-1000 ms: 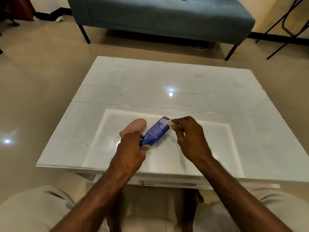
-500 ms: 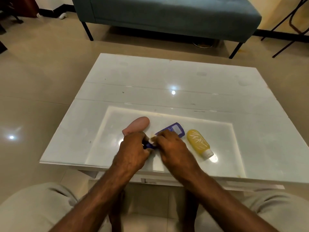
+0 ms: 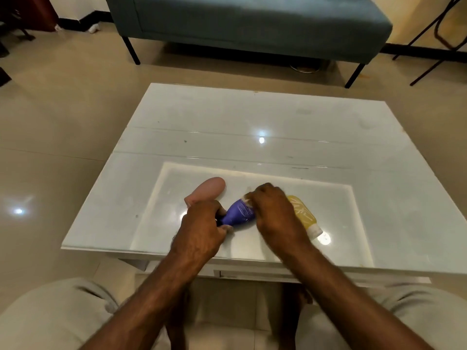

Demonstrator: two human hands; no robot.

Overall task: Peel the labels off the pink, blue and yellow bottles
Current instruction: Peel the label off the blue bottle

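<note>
The blue bottle [image 3: 238, 213] lies on the white glass table [image 3: 252, 122] near its front edge. My left hand [image 3: 202, 231] grips its cap end. My right hand [image 3: 273, 213] covers its far end, with fingertips pinched on a pale strip of label [image 3: 247, 197] lifting off the bottle. The pink bottle [image 3: 208, 190] lies just beyond my left hand, with no label showing. The yellow bottle [image 3: 304, 214], white cap toward me, lies right of my right hand and is partly hidden by it; it carries a pale printed pattern.
A teal sofa [image 3: 252, 21] on black legs stands beyond the table. Black metal chair legs [image 3: 439, 39] are at the far right. My knees in grey trousers sit under the table's near edge. Tiled floor surrounds the table.
My right hand has moved from beside my left hand toward the bottle's far end, pulling the label strip. The view has shifted slightly.
</note>
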